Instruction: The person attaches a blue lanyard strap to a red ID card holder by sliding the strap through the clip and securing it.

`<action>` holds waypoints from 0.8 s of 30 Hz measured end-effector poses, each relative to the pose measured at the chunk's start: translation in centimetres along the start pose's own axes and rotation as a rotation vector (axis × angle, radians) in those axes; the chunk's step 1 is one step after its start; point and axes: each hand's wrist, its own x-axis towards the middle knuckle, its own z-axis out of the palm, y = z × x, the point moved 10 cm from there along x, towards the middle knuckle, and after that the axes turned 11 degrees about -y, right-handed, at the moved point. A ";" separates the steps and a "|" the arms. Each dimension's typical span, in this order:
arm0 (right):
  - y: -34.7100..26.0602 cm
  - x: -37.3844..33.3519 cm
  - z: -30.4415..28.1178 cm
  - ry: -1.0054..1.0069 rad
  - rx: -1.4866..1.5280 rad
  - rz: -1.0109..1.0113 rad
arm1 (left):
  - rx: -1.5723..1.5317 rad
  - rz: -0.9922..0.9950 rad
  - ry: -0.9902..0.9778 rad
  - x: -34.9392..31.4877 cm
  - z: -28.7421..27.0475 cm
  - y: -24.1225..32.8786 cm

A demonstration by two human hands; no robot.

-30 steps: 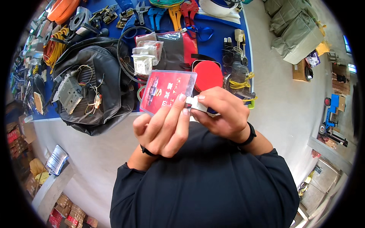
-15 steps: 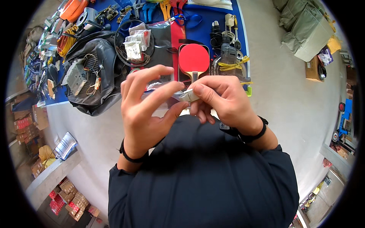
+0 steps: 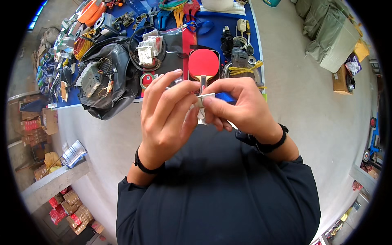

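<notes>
1. The left hand (image 3: 165,118) and right hand (image 3: 239,108) are meeting in front of the chest, above the grey floor (image 3: 318,122), both pinching one small pale piece (image 3: 203,107).
2. The left fingers (image 3: 175,98) are curling nearly closed over the piece's left end; the right thumb and forefinger are closing tight on its right end, with a strip of blue (image 3: 224,97) showing just above the knuckles.
3. To handle it well, I judge the pinch should be staying close to the middle, the wrists steady, and the pull kept gentle, since so small a part could be slipping or bending.
4. The piece is looking white to translucent, thin and flat, mostly hidden by fingertips; its exact shape I cannot tell.
5. Beyond the hands, a blue mat (image 3: 241,45) is carrying a red paddle (image 3: 203,64), a dark bag (image 3: 110,77), tools and cables.
</notes>
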 end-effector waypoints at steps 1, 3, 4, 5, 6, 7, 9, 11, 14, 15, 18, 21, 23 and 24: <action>-0.1 -0.1 0.1 -0.027 -0.027 -0.014 | 0.020 0.016 0.006 -0.1 0.1 0.5; -0.2 -0.3 0.2 -0.054 -0.014 0.008 | 0.027 0.036 0.019 -0.2 0.0 1.2; -0.2 -0.4 0.3 -0.069 -0.008 0.020 | 0.014 0.040 0.026 -0.2 0.0 1.4; -0.1 -0.5 0.4 -0.089 0.036 0.019 | 0.000 0.044 0.032 -0.3 -0.1 1.6; 0.0 -0.6 0.5 -0.107 0.079 0.018 | -0.029 0.043 0.051 -0.3 -0.2 1.7; 0.2 -0.7 0.6 -0.126 0.123 0.017 | -0.057 0.042 0.070 -0.5 -0.2 1.7; 0.6 -0.8 0.7 -0.163 0.225 0.008 | -0.092 0.052 0.105 -0.6 -0.2 1.7; 0.6 -0.8 0.3 -0.176 0.193 -0.010 | -0.106 0.074 0.135 -0.5 -0.1 1.6; -1.1 -0.8 -0.9 -0.140 -0.174 -0.083 | -0.284 -0.045 0.059 0.1 0.5 -0.3; -2.0 -0.7 -0.9 -0.158 -0.323 -0.124 | -0.406 -0.121 0.038 0.0 0.8 -1.2; -4.1 -0.1 -0.5 -0.175 -0.699 -0.234 | -0.844 -0.379 -0.121 -1.5 4.2 -4.2; -4.6 1.0 -0.9 -0.106 -0.766 -0.256 | -1.043 -0.470 -0.251 -2.1 7.1 -5.1; -4.8 1.5 -1.0 0.014 -0.924 -0.441 | -1.035 -0.515 -0.225 -2.2 8.1 -5.8; -5.3 1.2 -1.2 0.158 -0.993 -0.511 | -1.013 -0.545 -0.158 -2.5 8.3 -6.5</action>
